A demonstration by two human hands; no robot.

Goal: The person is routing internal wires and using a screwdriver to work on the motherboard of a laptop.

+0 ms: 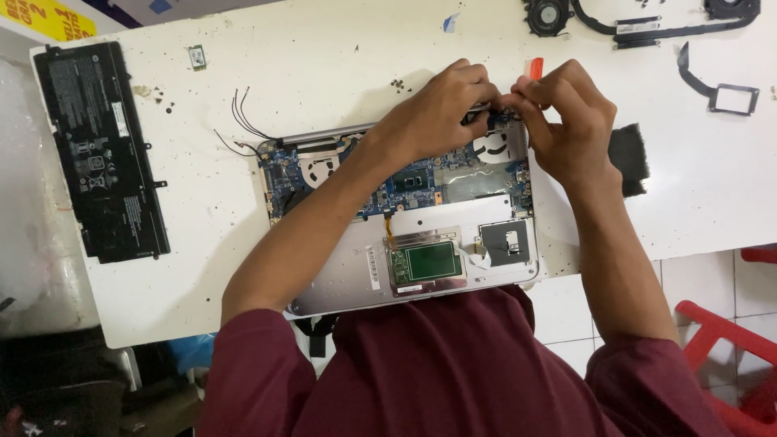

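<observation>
An opened silver laptop base (348, 275) lies on the white table, its blue circuit board (287, 174) exposed. My left hand (433, 113) rests with curled fingers on the board's far right corner near the hinge. My right hand (566, 121) is beside it, pinching a tool with an orange-red handle (534, 69) whose tip goes down at that same corner. What the fingertips touch is hidden. A green touchpad board (427, 263) sits near the base's front edge.
A black flat battery pack (101, 150) lies at the table's left. Loose black wires (243, 121), a small chip (197, 57), a fan with heat pipe (631, 24), a black bracket (732, 97) and a dark pad (629, 158) lie around. A red plastic chair (728, 356) stands lower right.
</observation>
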